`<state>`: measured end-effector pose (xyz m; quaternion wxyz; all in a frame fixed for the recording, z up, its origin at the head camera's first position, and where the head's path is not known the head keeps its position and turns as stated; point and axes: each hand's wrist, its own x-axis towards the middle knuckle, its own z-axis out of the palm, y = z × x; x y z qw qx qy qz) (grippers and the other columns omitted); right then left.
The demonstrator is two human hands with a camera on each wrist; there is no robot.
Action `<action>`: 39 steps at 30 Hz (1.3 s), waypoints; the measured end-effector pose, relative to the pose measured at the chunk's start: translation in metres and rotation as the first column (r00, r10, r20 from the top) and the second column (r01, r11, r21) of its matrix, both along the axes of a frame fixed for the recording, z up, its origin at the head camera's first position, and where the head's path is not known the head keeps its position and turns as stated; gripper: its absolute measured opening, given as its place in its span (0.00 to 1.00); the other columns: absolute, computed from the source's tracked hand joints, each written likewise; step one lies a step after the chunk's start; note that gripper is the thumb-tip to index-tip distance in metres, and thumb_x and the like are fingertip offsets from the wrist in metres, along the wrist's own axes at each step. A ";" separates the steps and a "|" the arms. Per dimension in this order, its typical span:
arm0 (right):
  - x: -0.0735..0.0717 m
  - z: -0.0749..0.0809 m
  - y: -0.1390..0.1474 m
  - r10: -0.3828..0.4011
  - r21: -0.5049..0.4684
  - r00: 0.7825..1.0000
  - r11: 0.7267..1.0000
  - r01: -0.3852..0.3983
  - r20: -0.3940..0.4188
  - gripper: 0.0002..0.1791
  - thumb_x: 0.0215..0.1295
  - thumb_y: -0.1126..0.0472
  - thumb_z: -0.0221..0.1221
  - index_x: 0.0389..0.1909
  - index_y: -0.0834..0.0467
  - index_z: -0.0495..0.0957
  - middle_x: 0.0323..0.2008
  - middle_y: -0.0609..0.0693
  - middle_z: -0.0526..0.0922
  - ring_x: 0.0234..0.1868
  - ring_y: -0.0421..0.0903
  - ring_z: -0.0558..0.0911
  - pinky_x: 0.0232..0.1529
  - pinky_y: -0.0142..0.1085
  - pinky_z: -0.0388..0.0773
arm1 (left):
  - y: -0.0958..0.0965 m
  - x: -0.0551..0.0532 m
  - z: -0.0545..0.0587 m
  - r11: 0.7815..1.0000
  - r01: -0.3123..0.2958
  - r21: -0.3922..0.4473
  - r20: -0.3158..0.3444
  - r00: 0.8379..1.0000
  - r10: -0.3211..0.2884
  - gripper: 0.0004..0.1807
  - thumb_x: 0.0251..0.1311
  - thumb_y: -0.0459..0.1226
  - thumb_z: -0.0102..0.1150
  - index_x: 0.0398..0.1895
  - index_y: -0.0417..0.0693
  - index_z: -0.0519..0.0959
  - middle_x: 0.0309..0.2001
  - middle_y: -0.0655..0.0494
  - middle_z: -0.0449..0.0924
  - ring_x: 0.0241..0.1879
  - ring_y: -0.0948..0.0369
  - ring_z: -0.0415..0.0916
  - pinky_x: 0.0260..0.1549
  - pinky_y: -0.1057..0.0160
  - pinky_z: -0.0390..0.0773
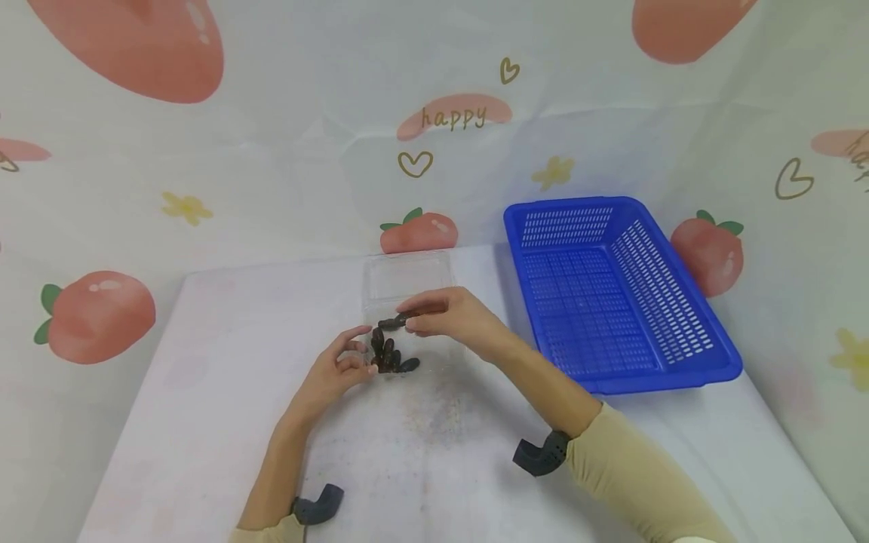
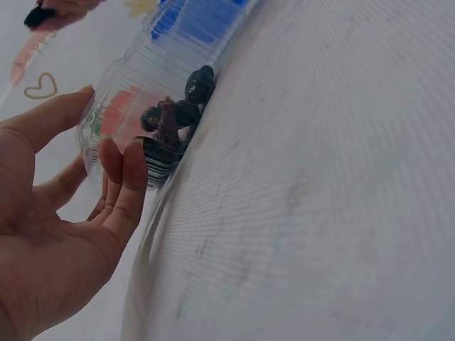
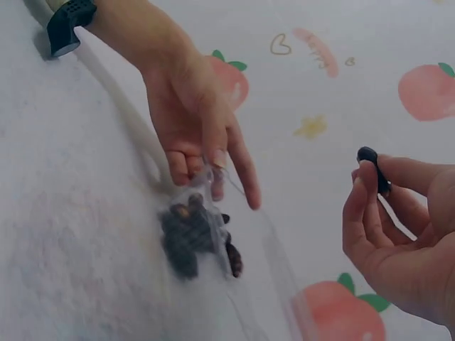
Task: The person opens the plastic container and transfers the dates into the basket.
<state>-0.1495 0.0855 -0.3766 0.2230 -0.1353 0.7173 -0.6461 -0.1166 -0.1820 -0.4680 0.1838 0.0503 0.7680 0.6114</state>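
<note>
A clear plastic clamshell box (image 1: 441, 354) sits on the white cloth, its lid (image 1: 407, 277) folded open toward the wall. Several dark, oblong, shiny pieces (image 1: 388, 353) are heaped at its left end; the left wrist view shows these pieces (image 2: 186, 112) through the wall. My left hand (image 1: 336, 369) grips that left end, thumb and fingers on the clear side (image 2: 106, 96). Above the box, my right hand (image 1: 451, 320) pinches a dark oblong piece (image 1: 390, 324) between thumb and fingertips. In the right wrist view this piece (image 3: 368, 154) sticks out past the fingers.
A blue perforated plastic basket (image 1: 627, 388) stands to the right, beyond my right forearm. Behind the table hangs a white sheet (image 1: 285, 188) printed with fruit and hearts. Dark curved wrist mounts (image 1: 539, 452) jut from both forearms. Faint stains mark the cloth (image 1: 434, 411) before the box.
</note>
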 end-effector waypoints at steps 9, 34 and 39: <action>-0.008 0.030 0.034 -0.010 0.053 0.999 0.999 0.012 -0.036 0.15 0.64 0.64 0.66 0.50 0.60 0.82 0.43 0.54 0.86 0.46 0.54 0.84 0.51 0.42 0.80 | 0.001 0.001 0.000 1.000 0.007 0.030 -0.033 0.999 -0.006 0.39 0.60 0.35 0.68 0.74 0.51 0.62 0.55 0.42 0.64 0.34 0.63 0.75 0.40 0.67 0.76; -0.062 0.035 0.123 -0.169 0.191 0.980 0.964 0.186 -0.101 0.17 0.67 0.58 0.63 0.56 0.58 0.81 0.53 0.54 0.80 0.51 0.49 0.81 0.61 0.47 0.73 | 0.001 0.002 0.001 1.000 0.007 -0.025 -0.039 0.999 -0.008 0.38 0.60 0.35 0.67 0.73 0.55 0.63 0.55 0.43 0.65 0.36 0.59 0.77 0.42 0.65 0.77; -0.071 0.027 0.139 -0.194 0.178 0.976 0.961 0.210 -0.102 0.19 0.71 0.59 0.60 0.59 0.60 0.78 0.57 0.54 0.78 0.53 0.51 0.82 0.60 0.41 0.75 | 0.001 0.002 0.001 1.000 0.012 -0.011 -0.035 0.999 -0.012 0.38 0.60 0.35 0.68 0.73 0.53 0.62 0.55 0.41 0.64 0.36 0.61 0.76 0.42 0.66 0.77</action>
